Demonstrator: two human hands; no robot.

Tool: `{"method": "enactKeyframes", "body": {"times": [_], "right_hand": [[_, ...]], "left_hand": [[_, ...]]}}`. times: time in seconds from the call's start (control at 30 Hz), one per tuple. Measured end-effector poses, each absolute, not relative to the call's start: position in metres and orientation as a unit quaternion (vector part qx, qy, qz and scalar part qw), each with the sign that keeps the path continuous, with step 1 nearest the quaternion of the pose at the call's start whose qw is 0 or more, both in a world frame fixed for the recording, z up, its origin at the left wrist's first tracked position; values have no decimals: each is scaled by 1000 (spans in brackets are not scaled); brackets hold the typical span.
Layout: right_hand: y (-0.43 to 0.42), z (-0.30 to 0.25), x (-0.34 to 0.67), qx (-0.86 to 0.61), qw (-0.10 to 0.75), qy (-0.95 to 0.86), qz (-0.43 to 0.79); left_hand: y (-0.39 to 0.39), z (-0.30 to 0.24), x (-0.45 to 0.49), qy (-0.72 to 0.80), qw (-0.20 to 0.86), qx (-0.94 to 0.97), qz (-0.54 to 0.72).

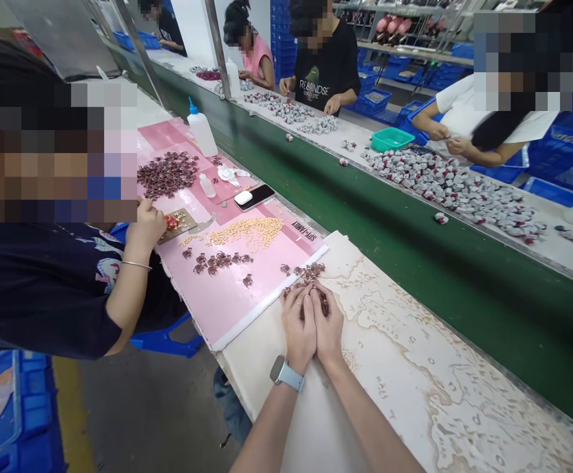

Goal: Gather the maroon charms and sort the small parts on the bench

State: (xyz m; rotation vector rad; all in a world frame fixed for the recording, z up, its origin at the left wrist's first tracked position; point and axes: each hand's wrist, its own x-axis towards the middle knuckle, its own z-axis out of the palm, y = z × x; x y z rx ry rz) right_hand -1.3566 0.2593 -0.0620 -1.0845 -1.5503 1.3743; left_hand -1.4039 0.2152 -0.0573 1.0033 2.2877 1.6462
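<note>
My left hand (299, 325) and my right hand (329, 322) are side by side on the pale tabletop, cupped together around small dark brown pieces (324, 303). Their exact kind is too small to make out. More of the same brown pieces (311, 270) lie just beyond my fingertips, at the edge of a pink sheet (247, 314). A watch (286, 373) with a light blue band is on my left wrist. Fingers of both hands curve inward, hiding part of the pile.
Left of me a person (141, 233) works at a small board (181, 225). The pink sheet bears yellow bits (254, 231), a brown heap (168, 174), a phone (261, 195) and a glue bottle (202, 130). Past the green belt (365, 230), co-workers handle grey pieces (444, 184).
</note>
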Motion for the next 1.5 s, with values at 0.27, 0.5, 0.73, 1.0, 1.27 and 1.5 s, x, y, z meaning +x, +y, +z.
{"method": "enactKeyframes", "body": {"times": [0.27,0.5,0.73,1.0,1.27,1.5], "right_hand": [[261,-65,-1363,-380,392,-490,680],[268,-47,-1352,-364,403,-405,736],[261,-6,-1254,-386,446,-343,731],[206,2,-1048,-451,516,-260,680],[76,3,-785,-526,595,-149,589],[-55,-12,-605,-565,642,-20,518]], "left_hand": [[219,-56,-1404,678,136,235,683],[228,-34,-1392,663,142,229,698],[227,-1,-1300,638,174,276,698],[187,8,-1105,607,278,374,644],[78,4,-847,548,379,476,574],[-32,-14,-665,495,463,538,501]]}}
